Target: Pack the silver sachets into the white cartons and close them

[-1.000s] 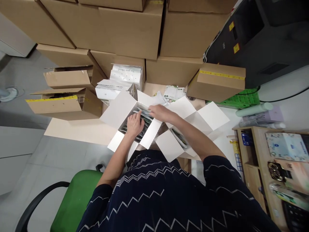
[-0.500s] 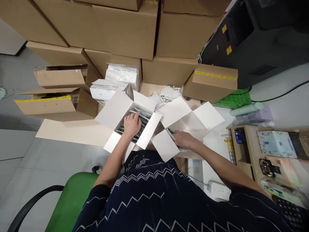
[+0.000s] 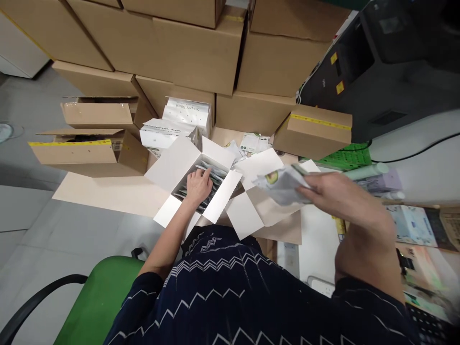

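My left hand (image 3: 199,185) rests flat on a row of packets (image 3: 212,173) standing inside an open white box (image 3: 175,164) on the desk. Raised in the air to the right, my right hand (image 3: 332,192) grips a small bunch of grey-white packets (image 3: 282,182) with a green and yellow mark, above a second open white box (image 3: 264,205) whose inside is hidden by the packets and its flaps.
Brown cartons (image 3: 187,48) are stacked behind the desk, with two closed white boxes (image 3: 178,120) in front. A taped carton (image 3: 312,131) sits at right by a black machine (image 3: 388,62). Loose packets (image 3: 253,142) lie behind. A shelf (image 3: 417,230) and green chair (image 3: 93,306) flank me.
My right hand went from the left box down into the right box, then lifted out and up holding a bunch of packets. My left hand stayed on the packets in the left box.
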Demonstrator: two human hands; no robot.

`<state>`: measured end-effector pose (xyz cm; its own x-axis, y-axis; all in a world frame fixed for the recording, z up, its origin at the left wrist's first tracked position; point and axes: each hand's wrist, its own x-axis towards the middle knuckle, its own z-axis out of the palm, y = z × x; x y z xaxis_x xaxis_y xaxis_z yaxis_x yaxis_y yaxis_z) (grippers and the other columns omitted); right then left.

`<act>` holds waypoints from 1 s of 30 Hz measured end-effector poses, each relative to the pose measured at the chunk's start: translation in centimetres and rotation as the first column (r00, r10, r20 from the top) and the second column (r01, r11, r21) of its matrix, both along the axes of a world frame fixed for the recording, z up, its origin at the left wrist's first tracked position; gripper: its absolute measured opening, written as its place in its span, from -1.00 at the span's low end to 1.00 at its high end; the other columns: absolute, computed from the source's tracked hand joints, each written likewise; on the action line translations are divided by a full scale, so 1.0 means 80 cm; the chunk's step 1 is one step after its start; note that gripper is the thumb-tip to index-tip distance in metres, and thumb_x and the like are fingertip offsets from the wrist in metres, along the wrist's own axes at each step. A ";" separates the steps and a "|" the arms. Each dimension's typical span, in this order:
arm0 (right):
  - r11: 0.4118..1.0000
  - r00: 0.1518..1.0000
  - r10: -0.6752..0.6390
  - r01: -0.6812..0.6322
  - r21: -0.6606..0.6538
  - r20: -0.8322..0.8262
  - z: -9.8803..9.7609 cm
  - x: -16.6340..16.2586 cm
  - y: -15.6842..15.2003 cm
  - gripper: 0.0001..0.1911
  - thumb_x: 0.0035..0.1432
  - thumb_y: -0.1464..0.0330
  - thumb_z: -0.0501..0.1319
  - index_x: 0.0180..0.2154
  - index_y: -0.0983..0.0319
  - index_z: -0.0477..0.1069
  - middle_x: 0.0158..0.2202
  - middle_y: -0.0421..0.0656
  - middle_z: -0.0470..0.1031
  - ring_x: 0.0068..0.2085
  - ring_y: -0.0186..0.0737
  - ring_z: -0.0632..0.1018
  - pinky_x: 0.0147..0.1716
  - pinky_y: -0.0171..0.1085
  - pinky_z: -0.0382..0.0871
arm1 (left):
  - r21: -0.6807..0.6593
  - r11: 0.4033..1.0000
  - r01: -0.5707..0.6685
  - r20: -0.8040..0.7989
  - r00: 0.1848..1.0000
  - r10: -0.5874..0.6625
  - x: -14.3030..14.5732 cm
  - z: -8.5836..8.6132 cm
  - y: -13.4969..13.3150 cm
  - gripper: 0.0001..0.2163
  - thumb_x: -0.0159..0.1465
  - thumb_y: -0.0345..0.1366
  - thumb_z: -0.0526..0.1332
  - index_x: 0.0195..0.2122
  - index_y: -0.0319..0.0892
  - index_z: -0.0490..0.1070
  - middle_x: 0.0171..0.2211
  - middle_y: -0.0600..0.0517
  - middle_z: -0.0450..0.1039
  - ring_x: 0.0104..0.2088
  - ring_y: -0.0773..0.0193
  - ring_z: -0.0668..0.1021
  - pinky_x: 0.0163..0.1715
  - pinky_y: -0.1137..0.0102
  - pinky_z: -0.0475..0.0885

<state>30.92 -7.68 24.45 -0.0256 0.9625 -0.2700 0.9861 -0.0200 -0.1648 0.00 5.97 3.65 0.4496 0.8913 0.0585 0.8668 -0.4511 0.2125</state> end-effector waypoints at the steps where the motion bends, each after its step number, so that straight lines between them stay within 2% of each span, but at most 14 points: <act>1: 0.993 1.000 -0.011 0.009 0.119 0.017 0.011 0.000 0.004 -0.68 0.26 0.26 0.12 -0.55 0.13 0.24 -0.49 -0.07 0.43 -0.46 -0.17 0.41 -0.42 -0.16 0.15 | -0.001 1.000 0.000 0.004 1.000 0.000 0.000 0.000 0.000 -0.57 0.36 -0.30 0.01 0.23 -0.10 0.36 0.03 -0.19 0.45 -0.03 -0.06 0.51 0.00 0.10 0.31; 3: 0.946 0.997 -0.046 0.022 0.322 0.067 0.016 -0.004 0.023 -0.70 0.26 0.27 0.10 -0.53 0.14 0.24 -0.47 -0.06 0.41 -0.46 -0.16 0.40 -0.43 -0.16 0.11 | -0.002 1.000 0.007 0.006 1.000 -0.007 0.001 0.000 -0.001 -0.59 0.36 -0.30 0.01 0.21 -0.09 0.38 0.02 -0.18 0.46 -0.02 -0.05 0.50 0.00 0.11 0.31; 6: 0.890 0.991 -0.108 0.063 0.451 0.074 -0.013 -0.019 0.077 -0.75 0.26 0.29 0.08 -0.47 0.17 0.31 -0.41 -0.04 0.44 -0.39 -0.13 0.43 -0.39 -0.19 0.13 | 0.004 1.000 0.016 -0.004 1.000 -0.016 0.000 0.001 -0.003 -0.60 0.37 -0.30 0.00 0.19 -0.11 0.39 0.02 -0.17 0.46 -0.02 -0.04 0.50 0.00 0.12 0.31; 9: 0.911 0.996 -0.089 0.082 0.403 -0.001 -0.058 -0.035 0.136 -0.77 0.26 0.31 0.06 -0.41 0.22 0.36 -0.35 -0.01 0.48 -0.31 -0.11 0.45 -0.31 -0.22 0.18 | 0.006 1.000 0.009 0.001 1.000 -0.009 -0.001 0.002 -0.005 -0.60 0.38 -0.30 -0.02 0.19 -0.13 0.39 0.03 -0.17 0.46 -0.03 -0.03 0.50 0.00 0.12 0.31; 11: 0.938 0.998 -0.033 0.050 0.344 -0.053 -0.084 -0.044 0.163 -0.77 0.28 0.32 0.04 -0.38 0.23 0.38 -0.32 0.00 0.50 -0.29 -0.11 0.46 -0.29 -0.23 0.19 | -0.006 1.000 0.004 0.021 1.000 -0.004 -0.001 0.001 -0.005 -0.61 0.39 -0.30 -0.02 0.18 -0.13 0.40 0.03 -0.17 0.46 -0.03 -0.02 0.50 0.00 0.13 0.31; 15: 0.949 0.993 0.064 -0.029 0.314 -0.102 -0.111 -0.058 0.185 -0.75 0.29 0.31 0.01 -0.35 0.22 0.38 -0.31 -0.03 0.51 -0.26 -0.10 0.45 -0.25 -0.24 0.21 | -0.028 1.000 -0.008 0.041 0.999 0.009 0.001 0.002 -0.005 -0.62 0.38 -0.29 -0.02 0.15 -0.13 0.42 -0.01 -0.19 0.44 -0.04 -0.03 0.49 -0.01 0.11 0.32; 18: 0.945 0.990 0.067 -0.024 0.327 -0.122 -0.108 -0.068 0.182 -0.72 0.32 0.28 -0.02 -0.33 0.21 0.40 -0.35 -0.06 0.50 -0.29 -0.10 0.45 -0.28 -0.26 0.21 | -0.032 0.999 -0.029 0.015 0.999 0.030 0.003 0.005 -0.002 -0.58 0.35 -0.30 0.00 0.20 -0.12 0.38 0.01 -0.22 0.40 -0.03 -0.07 0.46 -0.04 0.09 0.32; 20: 0.930 0.989 0.054 0.001 0.366 -0.139 -0.100 -0.076 0.176 -0.68 0.35 0.25 -0.04 -0.28 0.21 0.43 -0.36 -0.07 0.50 -0.30 -0.11 0.47 -0.30 -0.26 0.21 | -0.017 0.999 -0.029 0.011 1.000 0.030 0.005 0.009 0.001 -0.53 0.30 -0.32 0.06 0.25 -0.11 0.32 0.09 -0.25 0.35 0.04 -0.14 0.42 -0.02 0.05 0.30; 23: 0.860 0.979 0.065 0.042 0.508 -0.191 -0.082 -0.091 0.162 -0.60 0.40 0.22 -0.11 -0.12 0.22 0.45 -0.32 -0.05 0.51 -0.27 -0.11 0.49 -0.28 -0.25 0.24 | 0.014 0.999 0.038 0.024 0.999 -0.038 0.006 0.014 0.006 -0.46 0.21 -0.38 0.12 0.26 -0.08 0.30 0.28 -0.21 0.22 0.18 -0.24 0.30 0.05 -0.05 0.22; 26: 0.796 0.960 0.107 0.072 0.601 -0.257 -0.064 -0.107 0.147 -0.53 0.44 0.18 -0.17 -0.01 0.22 0.44 -0.31 -0.06 0.49 -0.28 -0.14 0.49 -0.28 -0.25 0.27 | 0.011 0.996 0.088 0.032 0.996 -0.088 0.007 0.015 0.009 -0.51 0.19 -0.42 0.11 0.18 -0.09 0.35 0.28 -0.12 0.27 0.24 -0.24 0.24 0.11 -0.08 0.16; 28: 0.808 0.953 0.148 0.039 0.587 -0.266 -0.055 -0.117 0.140 -0.53 0.45 0.17 -0.17 -0.02 0.20 0.44 -0.35 -0.10 0.47 -0.31 -0.16 0.48 -0.30 -0.26 0.27 | -0.004 0.997 0.079 0.046 0.996 -0.079 0.007 0.014 0.010 -0.56 0.21 -0.44 0.09 0.13 -0.10 0.38 0.21 -0.12 0.37 0.23 -0.21 0.27 0.11 -0.07 0.17; 30: 0.851 0.953 0.195 -0.048 0.523 -0.231 -0.052 -0.128 0.136 -0.57 0.44 0.19 -0.14 -0.05 0.19 0.44 -0.36 -0.12 0.47 -0.32 -0.18 0.47 -0.31 -0.27 0.25 | -0.022 0.997 0.069 0.058 0.996 -0.068 0.006 0.013 0.009 -0.59 0.23 -0.44 0.07 0.11 -0.12 0.39 0.16 -0.14 0.42 0.17 -0.17 0.33 0.09 -0.03 0.20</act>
<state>20.69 3.21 20.33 -0.1510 0.9459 0.2873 0.8918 0.2557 -0.3733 0.46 6.68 4.67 0.5060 0.8601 0.0647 0.8203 -0.5030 0.2721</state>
